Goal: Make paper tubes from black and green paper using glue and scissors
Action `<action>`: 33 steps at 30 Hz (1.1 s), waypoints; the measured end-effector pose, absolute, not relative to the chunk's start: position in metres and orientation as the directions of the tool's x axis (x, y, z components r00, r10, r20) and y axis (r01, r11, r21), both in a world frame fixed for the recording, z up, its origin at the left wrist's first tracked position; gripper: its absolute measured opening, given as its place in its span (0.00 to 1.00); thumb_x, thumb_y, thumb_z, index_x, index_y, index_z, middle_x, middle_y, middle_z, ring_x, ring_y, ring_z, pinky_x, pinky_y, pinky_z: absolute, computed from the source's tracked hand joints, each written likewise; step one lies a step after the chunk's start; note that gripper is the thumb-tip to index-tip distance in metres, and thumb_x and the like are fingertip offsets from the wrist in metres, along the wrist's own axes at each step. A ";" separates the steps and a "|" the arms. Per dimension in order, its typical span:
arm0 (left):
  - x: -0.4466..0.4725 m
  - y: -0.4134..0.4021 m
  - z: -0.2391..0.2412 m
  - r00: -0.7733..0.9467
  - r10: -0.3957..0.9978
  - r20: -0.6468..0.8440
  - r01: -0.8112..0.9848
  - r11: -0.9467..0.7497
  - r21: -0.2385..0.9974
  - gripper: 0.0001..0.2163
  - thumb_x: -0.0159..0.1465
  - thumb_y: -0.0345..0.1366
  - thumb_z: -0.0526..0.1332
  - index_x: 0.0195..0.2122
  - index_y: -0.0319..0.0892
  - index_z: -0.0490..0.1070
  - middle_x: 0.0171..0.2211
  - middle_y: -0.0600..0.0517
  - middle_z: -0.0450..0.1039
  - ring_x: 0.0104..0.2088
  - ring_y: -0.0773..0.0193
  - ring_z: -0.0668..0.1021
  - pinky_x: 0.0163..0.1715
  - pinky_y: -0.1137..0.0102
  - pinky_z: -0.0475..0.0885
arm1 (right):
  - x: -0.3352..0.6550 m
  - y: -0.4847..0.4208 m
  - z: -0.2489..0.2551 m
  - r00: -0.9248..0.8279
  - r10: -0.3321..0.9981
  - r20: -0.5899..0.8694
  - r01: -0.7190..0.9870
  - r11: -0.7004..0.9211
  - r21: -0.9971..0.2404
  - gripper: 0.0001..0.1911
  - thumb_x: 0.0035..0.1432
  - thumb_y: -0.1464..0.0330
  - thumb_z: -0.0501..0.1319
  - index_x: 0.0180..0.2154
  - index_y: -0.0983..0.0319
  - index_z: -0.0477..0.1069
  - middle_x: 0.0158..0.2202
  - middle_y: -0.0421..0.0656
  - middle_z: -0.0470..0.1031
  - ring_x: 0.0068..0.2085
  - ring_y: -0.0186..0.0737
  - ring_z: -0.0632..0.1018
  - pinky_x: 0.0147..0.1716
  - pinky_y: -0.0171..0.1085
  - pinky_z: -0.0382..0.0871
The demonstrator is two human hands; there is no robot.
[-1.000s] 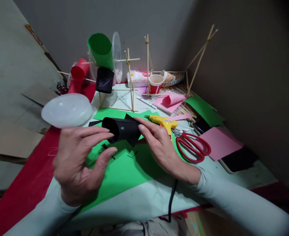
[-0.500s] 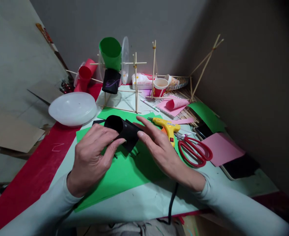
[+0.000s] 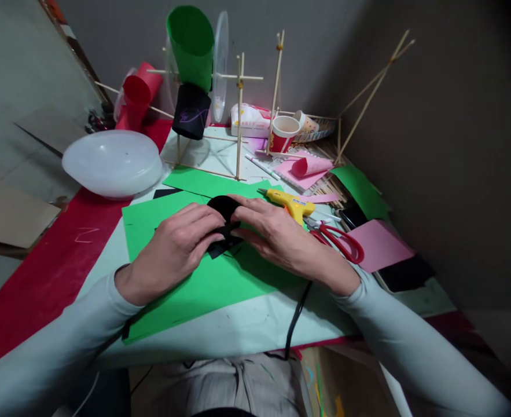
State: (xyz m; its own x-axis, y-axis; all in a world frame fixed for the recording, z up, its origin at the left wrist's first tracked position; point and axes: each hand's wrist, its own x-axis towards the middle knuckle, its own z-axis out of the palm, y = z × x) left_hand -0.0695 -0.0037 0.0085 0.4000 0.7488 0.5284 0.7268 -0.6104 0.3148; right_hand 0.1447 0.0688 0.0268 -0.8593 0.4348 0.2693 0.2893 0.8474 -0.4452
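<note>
Between my hands is a curled piece of black paper [image 3: 223,205], partly hidden by my fingers. My left hand [image 3: 175,246] pinches its left side between thumb and fingers. From the right, my right hand [image 3: 276,234] grips the other side the same way, fingertips close to those of the left. Green paper sheets [image 3: 186,301] lie under both hands, with small black scraps on them. A yellow hot glue gun [image 3: 287,201] rests just beyond my right hand. Red-handled scissors [image 3: 339,240] lie beside my right wrist, partly covered by it.
Behind stands a wooden stick frame [image 3: 239,127] carrying a green paper cup [image 3: 190,52] and a black one [image 3: 191,113]. A whitish plastic bowl [image 3: 111,162] sits at the left. Further right are a red paper cup [image 3: 285,134] and pink paper [image 3: 379,246]. A black cord [image 3: 296,321] crosses the front edge.
My right hand has closed from an outstretched pose onto the black paper. Both hands have drawn together around it, and the paper has turned. The camera view has tilted down.
</note>
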 end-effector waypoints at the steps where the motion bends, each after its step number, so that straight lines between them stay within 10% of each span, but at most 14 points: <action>1: -0.070 -0.004 0.009 0.397 0.757 0.519 0.721 -0.607 0.334 0.06 0.70 0.28 0.61 0.45 0.33 0.77 0.43 0.41 0.81 0.45 0.52 0.81 0.45 0.61 0.75 | 0.144 0.068 0.026 -0.860 0.439 0.262 0.299 0.847 -0.439 0.08 0.72 0.75 0.54 0.46 0.61 0.70 0.55 0.54 0.76 0.55 0.47 0.77 0.53 0.45 0.70; 9: -0.068 -0.009 0.020 0.326 0.800 0.503 0.701 -0.562 0.439 0.07 0.69 0.28 0.61 0.45 0.38 0.78 0.47 0.43 0.82 0.49 0.55 0.82 0.49 0.63 0.76 | 0.142 0.067 0.020 -0.859 0.409 0.307 0.301 0.890 -0.341 0.07 0.72 0.76 0.53 0.42 0.63 0.67 0.42 0.48 0.75 0.37 0.40 0.72 0.36 0.37 0.62; 15: -0.073 -0.011 0.041 -0.363 0.728 0.581 0.651 -0.248 0.718 0.10 0.68 0.33 0.65 0.48 0.37 0.80 0.39 0.49 0.80 0.31 0.65 0.79 0.34 0.67 0.75 | 0.154 0.076 0.037 -0.751 0.527 0.398 0.521 0.843 -0.134 0.06 0.73 0.72 0.53 0.44 0.62 0.68 0.43 0.50 0.77 0.39 0.45 0.74 0.37 0.40 0.62; 25: -0.074 -0.004 0.015 0.120 0.878 0.464 0.833 -0.343 0.434 0.10 0.70 0.34 0.59 0.40 0.39 0.80 0.45 0.43 0.83 0.45 0.52 0.83 0.46 0.58 0.75 | 0.155 0.083 0.027 -0.794 0.597 0.113 0.578 0.800 -0.162 0.05 0.68 0.77 0.58 0.45 0.64 0.65 0.37 0.47 0.75 0.31 0.43 0.73 0.29 0.39 0.58; 33: -0.077 -0.002 0.004 0.272 0.854 0.443 0.815 -0.449 0.366 0.14 0.70 0.31 0.56 0.46 0.37 0.82 0.44 0.41 0.84 0.44 0.48 0.80 0.46 0.52 0.75 | 0.174 0.095 0.041 -0.792 0.563 0.236 0.457 0.803 -0.381 0.30 0.68 0.76 0.58 0.69 0.63 0.56 0.60 0.54 0.77 0.56 0.52 0.80 0.51 0.47 0.74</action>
State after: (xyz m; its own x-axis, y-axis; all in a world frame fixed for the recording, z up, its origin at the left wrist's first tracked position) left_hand -0.0767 -0.0024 0.0036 0.2720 0.8545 0.4425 0.8148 -0.4492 0.3665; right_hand 0.1741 0.0955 0.0415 -0.7919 0.5631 0.2364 0.4575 0.8034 -0.3811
